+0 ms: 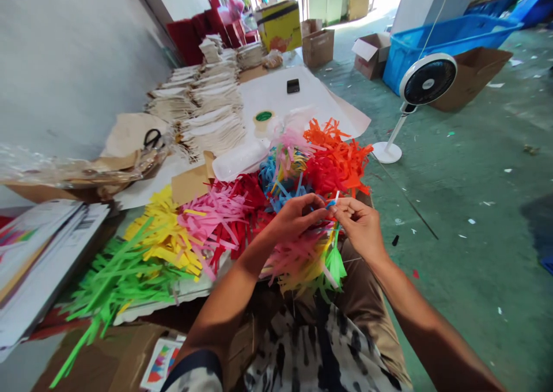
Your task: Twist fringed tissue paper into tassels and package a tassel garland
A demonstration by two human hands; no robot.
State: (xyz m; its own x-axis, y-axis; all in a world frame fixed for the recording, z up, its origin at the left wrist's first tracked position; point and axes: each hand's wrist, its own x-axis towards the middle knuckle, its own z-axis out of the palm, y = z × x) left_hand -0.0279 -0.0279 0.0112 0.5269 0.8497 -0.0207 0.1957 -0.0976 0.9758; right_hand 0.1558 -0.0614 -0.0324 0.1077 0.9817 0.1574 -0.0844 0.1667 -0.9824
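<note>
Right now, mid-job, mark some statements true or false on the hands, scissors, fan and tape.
1. The left hand and right hand both pinch the bundle of paper strips. True.
2. The scissors are in the right hand. False: they lie on brown paper, far from both hands.
3. The fan stands among the strips. False: it stands on the floor.
4. The tape roll lies on the white sheet. True.
5. The green strips lie to the person's left. True.
</note>
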